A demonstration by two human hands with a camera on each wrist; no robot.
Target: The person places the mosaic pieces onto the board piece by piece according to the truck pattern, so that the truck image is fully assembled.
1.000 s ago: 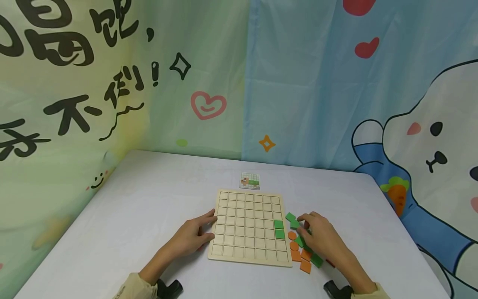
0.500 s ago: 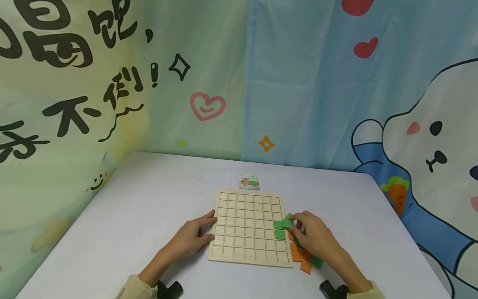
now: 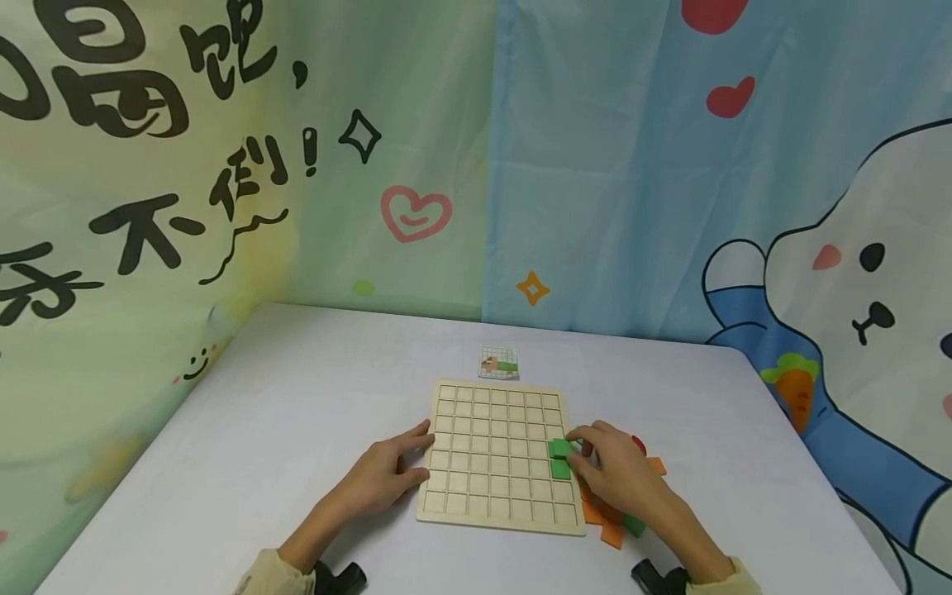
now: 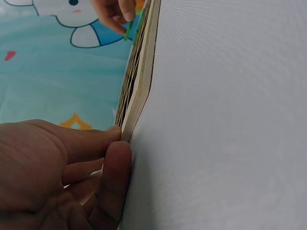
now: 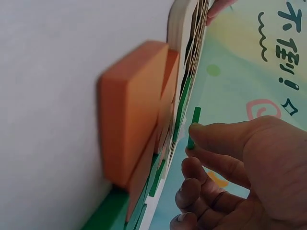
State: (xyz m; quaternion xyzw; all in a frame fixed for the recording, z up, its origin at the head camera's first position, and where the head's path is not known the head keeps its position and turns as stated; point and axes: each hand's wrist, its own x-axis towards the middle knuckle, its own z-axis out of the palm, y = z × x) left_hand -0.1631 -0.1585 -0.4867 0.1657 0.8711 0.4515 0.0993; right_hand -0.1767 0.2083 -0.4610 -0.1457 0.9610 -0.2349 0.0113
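A wooden grid board lies on the table with one green tile set in a cell near its right edge. My right hand pinches another green square tile between thumb and fingertip over that edge. In the right wrist view, this pinched tile stands edge-on, a little off the board. At the board's left edge, my left hand rests with thumb and fingers spread, touching the rim. The left wrist view shows its fingertips against the board's side.
Orange pieces and a green piece lie right of the board, partly hidden under my right hand. A red piece shows beyond it. Behind the board lies a small picture card. A printed curtain hangs behind the table.
My right hand has picked up a green tile from the pile and carried it left over the board's right edge. My left hand stays at the left edge.
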